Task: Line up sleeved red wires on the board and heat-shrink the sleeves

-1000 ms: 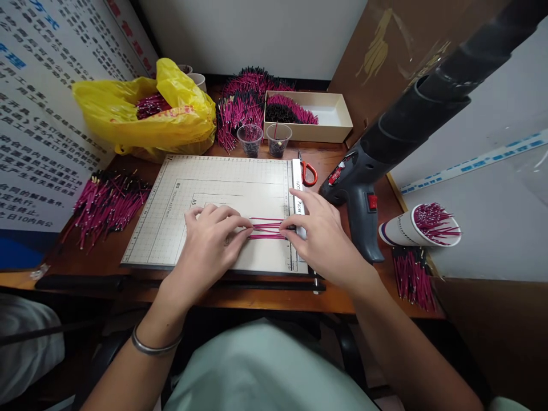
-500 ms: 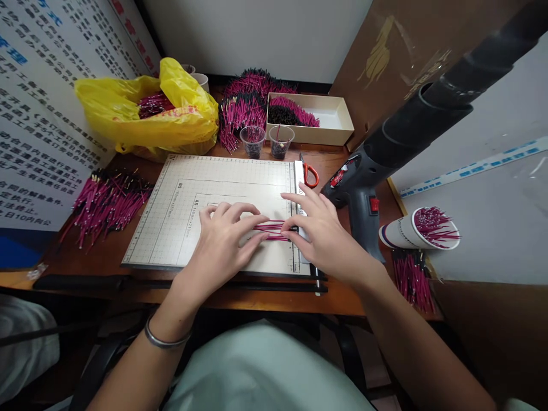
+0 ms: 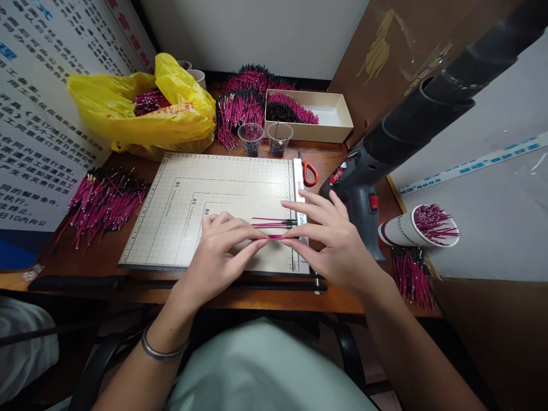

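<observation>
Beneath a white wall panel printed with rows of dark and blue characters, the brown wooden desk carries, at far left, a loose heap of magenta wires with black ends. Behind it to the right sits a crumpled yellow plastic bag with more wires inside. Next comes a cream gridded cutting board; over it the left hand has its grip, thumb and forefinger, pinching the left part of a small bunch of thin magenta strands. This bunch lies low over the board's right part, between the hands. Just behind it, several loose black-tipped strands lie roughly parallel on the grid. The right hand pinches the bunch's right part between thumb and finger, its other fingers spread. For neat handling, it seems best to keep both pinches light and level, roll the strands side by side without crossing, and true them against the grid lines. Beyond the right hand stand a black pistol-shaped tool with a red switch and, farther right, a tilted white paper cup packed with wires.
</observation>
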`<state>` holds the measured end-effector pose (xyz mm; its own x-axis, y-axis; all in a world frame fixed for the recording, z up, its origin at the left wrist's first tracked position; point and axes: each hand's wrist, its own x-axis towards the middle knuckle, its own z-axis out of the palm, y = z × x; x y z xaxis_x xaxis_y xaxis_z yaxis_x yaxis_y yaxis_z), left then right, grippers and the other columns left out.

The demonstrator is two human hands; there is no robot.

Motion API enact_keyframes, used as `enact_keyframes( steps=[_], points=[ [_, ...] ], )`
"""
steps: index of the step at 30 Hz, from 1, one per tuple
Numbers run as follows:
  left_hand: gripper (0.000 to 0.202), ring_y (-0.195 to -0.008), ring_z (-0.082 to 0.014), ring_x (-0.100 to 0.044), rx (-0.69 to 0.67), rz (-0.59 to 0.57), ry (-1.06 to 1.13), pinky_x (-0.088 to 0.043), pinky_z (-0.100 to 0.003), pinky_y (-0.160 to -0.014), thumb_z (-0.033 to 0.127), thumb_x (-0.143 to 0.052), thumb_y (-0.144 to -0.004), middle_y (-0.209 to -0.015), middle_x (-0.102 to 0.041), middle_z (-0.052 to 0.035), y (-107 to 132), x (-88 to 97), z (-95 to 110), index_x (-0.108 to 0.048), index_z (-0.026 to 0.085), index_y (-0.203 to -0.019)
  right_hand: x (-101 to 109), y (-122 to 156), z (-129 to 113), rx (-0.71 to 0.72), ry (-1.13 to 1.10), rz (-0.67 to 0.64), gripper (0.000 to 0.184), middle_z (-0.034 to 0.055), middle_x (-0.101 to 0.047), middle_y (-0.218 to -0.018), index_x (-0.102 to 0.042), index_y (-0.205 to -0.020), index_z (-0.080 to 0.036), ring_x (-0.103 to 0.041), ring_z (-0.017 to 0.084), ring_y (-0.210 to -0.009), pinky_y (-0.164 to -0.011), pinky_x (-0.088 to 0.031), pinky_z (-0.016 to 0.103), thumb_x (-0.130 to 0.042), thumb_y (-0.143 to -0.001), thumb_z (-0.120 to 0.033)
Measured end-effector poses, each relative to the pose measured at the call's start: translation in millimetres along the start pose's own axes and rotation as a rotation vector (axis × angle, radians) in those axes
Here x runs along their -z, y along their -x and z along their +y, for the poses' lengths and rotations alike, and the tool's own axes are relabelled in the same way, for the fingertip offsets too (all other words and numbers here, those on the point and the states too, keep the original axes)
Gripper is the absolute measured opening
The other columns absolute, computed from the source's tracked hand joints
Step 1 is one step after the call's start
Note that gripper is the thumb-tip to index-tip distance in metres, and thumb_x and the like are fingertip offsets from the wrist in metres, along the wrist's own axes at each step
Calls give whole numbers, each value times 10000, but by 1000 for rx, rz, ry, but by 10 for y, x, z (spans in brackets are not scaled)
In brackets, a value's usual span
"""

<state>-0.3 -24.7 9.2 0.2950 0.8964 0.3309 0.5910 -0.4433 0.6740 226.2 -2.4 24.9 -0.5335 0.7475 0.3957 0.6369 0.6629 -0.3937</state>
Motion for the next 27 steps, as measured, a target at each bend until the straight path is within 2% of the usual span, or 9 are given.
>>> enact_keyframes(
  steps=[4, 9, 15, 20, 24, 27],
  points=[
    [154, -738, -174, -589, 50, 87, 85, -406, -385, -790, 303, -683, -955, -766, -735, 14, 25, -61, 78, -735, 240, -825, -8, 21, -58, -26, -33, 39, 158, 26, -711, -1276, -770, -830, -270, -567, 300, -1350, -1176, -352, 657, -655, -933, -304],
    [186, -668, -152, -550, 45, 174, 126, -440, -361, -748, 237, -701, -921, -666, -685, 25, 52, -128, 134, -677, 214, -737, -47, 67, -124, -79, -68, 132, 156, 25, -723, -1247, -791, -814, -276, -549, 292, -1368, -1149, -442, 574, -668, -907, -254],
    [100, -717, -157, -569, 31, 110, 111, -401, -368, -760, 230, -698, -942, -773, -749, 25, 87, -142, 87, -763, 242, -868, -126, 140, -142, -114, -137, 181, 130, 61, -720, -1235, -807, -814, -243, -545, 300, -1364, -1128, -498, 539, -697, -880, -219],
    [162, -674, -155, -522, 4, 121, 85, -363, -377, -750, 285, -673, -976, -658, -713, 48, 134, -155, 71, -794, 278, -870, -160, 206, -148, -192, -208, 207, 113, 52, -700, -1275, -815, -840, -279, -529, 283, -1386, -1146, -486, 537, -717, -869, -231],
    [212, -699, -172, -541, 2, 76, 14, -349, -404, -778, 347, -630, -1004, -731, -764, 35, 148, -123, 86, -797, 290, -886, -164, 235, -157, -265, -262, 183, 105, 44, -678, -1319, -819, -866, -302, -515, 276, -1402, -1155, -480, 539, -724, -866, -258],
    [213, -708, -178, -545, -29, 44, -44, -341, -413, -799, 317, -607, -1017, -760, -779, 30, 153, -93, 77, -798, 287, -925, -167, 233, -153, -268, -281, 172, 105, 44, -675, -1326, -821, -862, -299, -506, 286, -1411, -1163, -470, 547, -721, -868, -268]
  ],
)
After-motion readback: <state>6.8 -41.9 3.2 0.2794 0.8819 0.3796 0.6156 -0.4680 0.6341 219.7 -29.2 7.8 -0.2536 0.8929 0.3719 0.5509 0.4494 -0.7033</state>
